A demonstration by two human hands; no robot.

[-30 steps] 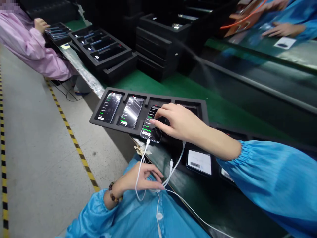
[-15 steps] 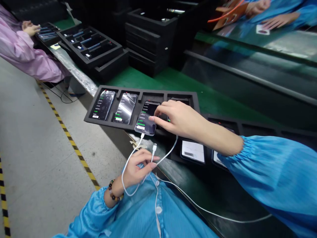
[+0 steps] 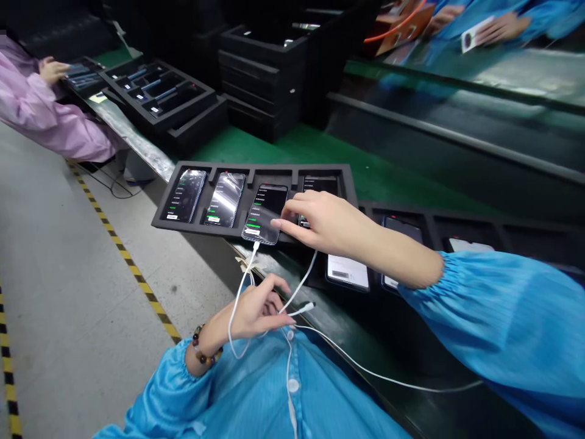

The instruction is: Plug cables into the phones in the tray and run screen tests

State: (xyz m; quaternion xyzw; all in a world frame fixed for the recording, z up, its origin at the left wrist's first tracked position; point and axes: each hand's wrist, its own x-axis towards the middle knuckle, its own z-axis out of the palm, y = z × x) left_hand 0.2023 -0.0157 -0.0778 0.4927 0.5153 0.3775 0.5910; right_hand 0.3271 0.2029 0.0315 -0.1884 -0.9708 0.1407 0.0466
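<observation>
A black foam tray (image 3: 292, 167) holds several smartphones with dark screens and green text. The third phone (image 3: 264, 210) sits partly out over the tray's front edge, a white cable plugged into its bottom. My right hand (image 3: 326, 222) is over it, thumb on the screen's right side, fingers bent and apart, nothing gripped. It partly covers the fourth phone (image 3: 320, 183), toward which another white cable runs. Below the tray, my left hand (image 3: 258, 308) has curled fingers around white charging cables; a loose plug (image 3: 305, 308) sticks out to the right.
Two phones, the left one (image 3: 183, 196) and its neighbour (image 3: 225, 200), lie in the tray. To the right, another foam tray (image 3: 427, 222) holds phones. Stacked trays (image 3: 260, 79) stand behind. A co-worker's pink sleeve (image 3: 41, 103) is at left; another co-worker's hand (image 3: 505, 27) holds a white item.
The loose plug in my left hand has tipped from upright to pointing right, and the left fingers have shifted. My right thumb stays on the third phone. The view has moved slightly.
</observation>
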